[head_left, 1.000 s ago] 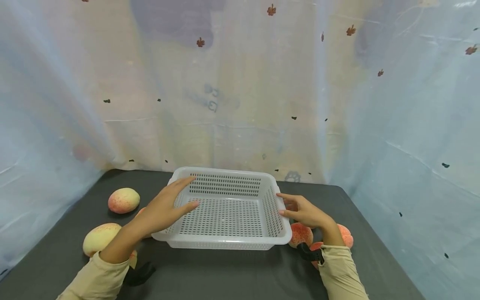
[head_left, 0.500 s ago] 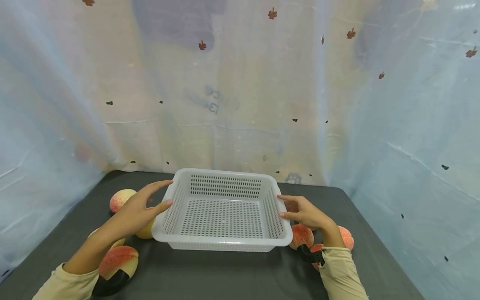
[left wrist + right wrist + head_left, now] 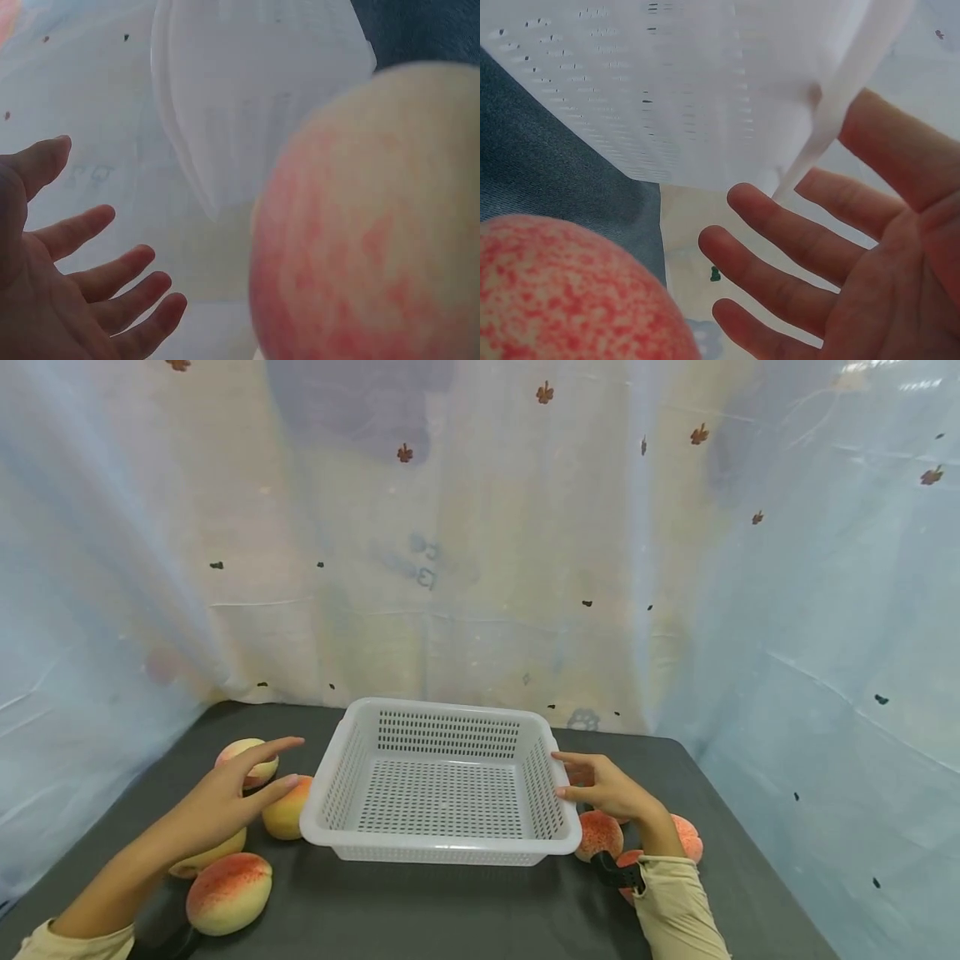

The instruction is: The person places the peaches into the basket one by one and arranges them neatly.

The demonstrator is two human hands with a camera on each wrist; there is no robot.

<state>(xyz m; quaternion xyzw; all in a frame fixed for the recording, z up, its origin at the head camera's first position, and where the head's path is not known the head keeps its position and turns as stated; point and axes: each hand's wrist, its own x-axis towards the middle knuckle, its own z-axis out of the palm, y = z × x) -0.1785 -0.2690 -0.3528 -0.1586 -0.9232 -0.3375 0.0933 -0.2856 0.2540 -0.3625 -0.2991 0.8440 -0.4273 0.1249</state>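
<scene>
My left hand (image 3: 217, 797), fingers spread, hovers left of the basket among the peaches, holding nothing. A back-left peach (image 3: 251, 768) and an orange-yellow peach (image 3: 287, 810) lie near its fingertips. In the left wrist view, a large peach (image 3: 367, 225) stands beside the palm. The white perforated plastic basket (image 3: 442, 847) sits at mid-table with nothing inside. My right hand (image 3: 607, 789) touches the basket's right rim with thumb and index fingertip. In the right wrist view, its other fingers stay loosely extended outside the wall, near a red-speckled peach (image 3: 577, 300).
A red-and-cream peach (image 3: 229, 893) and a yellow one (image 3: 208, 857) lie at the left front. On the right, a red peach (image 3: 600, 835) and another (image 3: 686, 839) surround the forearm. A patterned curtain (image 3: 480, 568) encloses the dark table (image 3: 450, 910).
My left hand has moved left, from over the basket's left rim to above the peaches, uncovering the basket's left side. The right hand has stayed at the right rim.
</scene>
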